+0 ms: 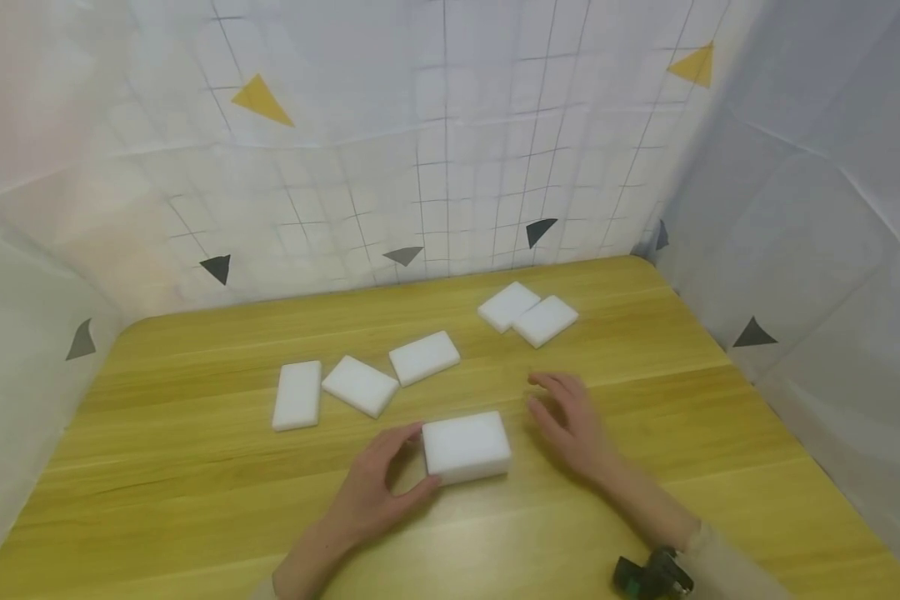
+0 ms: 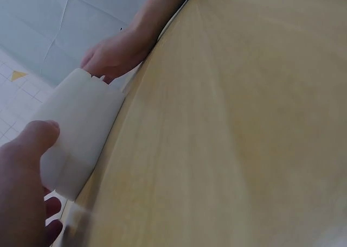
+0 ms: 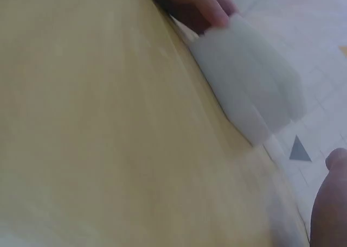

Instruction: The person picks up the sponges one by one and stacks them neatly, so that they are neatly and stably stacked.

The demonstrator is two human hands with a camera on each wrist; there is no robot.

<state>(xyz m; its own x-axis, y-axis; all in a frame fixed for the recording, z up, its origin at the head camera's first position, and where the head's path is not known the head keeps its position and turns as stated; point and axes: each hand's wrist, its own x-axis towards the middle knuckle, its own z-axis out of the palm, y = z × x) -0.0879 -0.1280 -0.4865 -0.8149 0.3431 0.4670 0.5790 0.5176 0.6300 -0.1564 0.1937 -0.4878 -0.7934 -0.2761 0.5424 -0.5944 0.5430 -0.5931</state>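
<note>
In the head view a small stack of white sponges [image 1: 467,447] sits near the middle of the table. My left hand [image 1: 376,487] grips its left end, the thumb on the near side and fingers on the far side. Seams between layers show along the stack [image 3: 249,78] in the right wrist view. To the right of it, a short gap away, is my right hand [image 1: 572,427], fingers loosely bent and holding nothing. The thumb of the left hand [image 2: 27,165] lies against the stack's side [image 2: 81,130] in the left wrist view.
Beyond the stack lie several single white sponges: one upright-turned [image 1: 297,395] at far left, one slanted [image 1: 360,386], another [image 1: 424,357] beside it. Two more, a rear one [image 1: 508,306] and a front one [image 1: 545,321], overlap at back right. Patterned curtain [image 1: 360,183] encloses the table.
</note>
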